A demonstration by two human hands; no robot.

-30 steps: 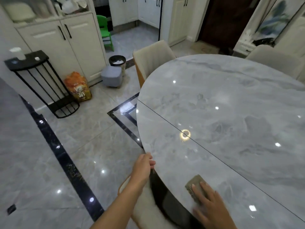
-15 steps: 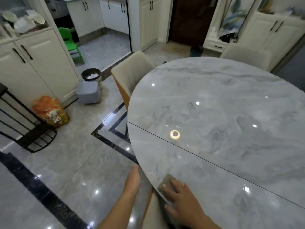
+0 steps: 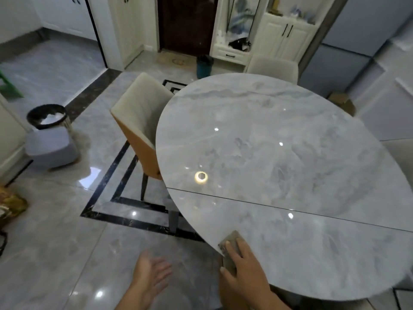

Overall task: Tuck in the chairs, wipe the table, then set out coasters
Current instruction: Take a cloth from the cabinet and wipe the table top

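the right hand (image 3: 243,268) presses flat on a grey-brown cleaning cloth (image 3: 230,240) at the near-left rim of the round marble tabletop (image 3: 279,153); its grip is not clenched, the fingers (image 3: 232,249) lie spread over the cloth and the thumb hooks over the part of the cloth that hangs past the edge; the left hand (image 3: 150,274) is off the tabletop, over the glossy tiled floor (image 3: 67,242), palm turned inward, fingers loosely spread, grip released and holding nothing, somewhat blurred; a thin seam (image 3: 290,208) crosses the tabletop beyond the cloth; a beige chair with an orange back shell (image 3: 140,113) stands at the left edge, its seat under the tabletop; a second beige chair (image 3: 272,67) sits at the far edge, only its backrest top showing; on the floor to the left, a black-lined waste bin (image 3: 47,115) stands just behind a grey stool (image 3: 51,146); a dark teal bin (image 3: 204,67) stands near the dark door (image 3: 185,21); no coasters can be seen on the tabletop.
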